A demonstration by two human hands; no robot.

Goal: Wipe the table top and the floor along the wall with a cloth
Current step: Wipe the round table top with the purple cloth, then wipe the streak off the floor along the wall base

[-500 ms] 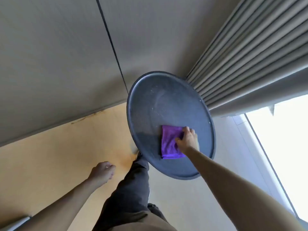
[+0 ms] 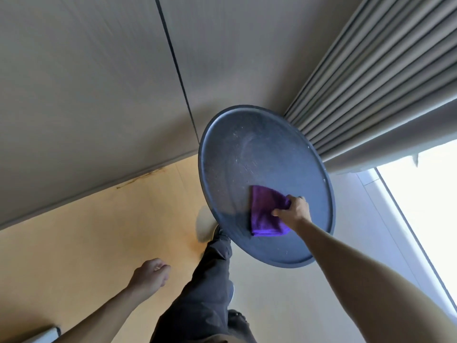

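A round dark grey table top [image 2: 252, 154] with a raised rim stands by the wall, dusty and streaked over its far half. A folded purple cloth [image 2: 265, 212] lies flat on its near part. My right hand [image 2: 295, 212] presses and grips the cloth's right edge. My left hand [image 2: 150, 274] hangs over the floor to the left of my leg, fingers loosely curled, holding nothing. The wooden floor [image 2: 103, 226] meets the grey wall panel [image 2: 86, 95] along a dark skirting line with a brown stain.
Pleated grey curtains [image 2: 376, 82] hang right behind the table. A bright window [image 2: 427, 206] fills the right side. My dark trouser leg [image 2: 207, 288] and shoe stand beside the table's base. A white object's corner [image 2: 47, 334] shows at the bottom left.
My right hand has shifted the cloth slightly to the right on the table top. My left hand has stayed about where it was.
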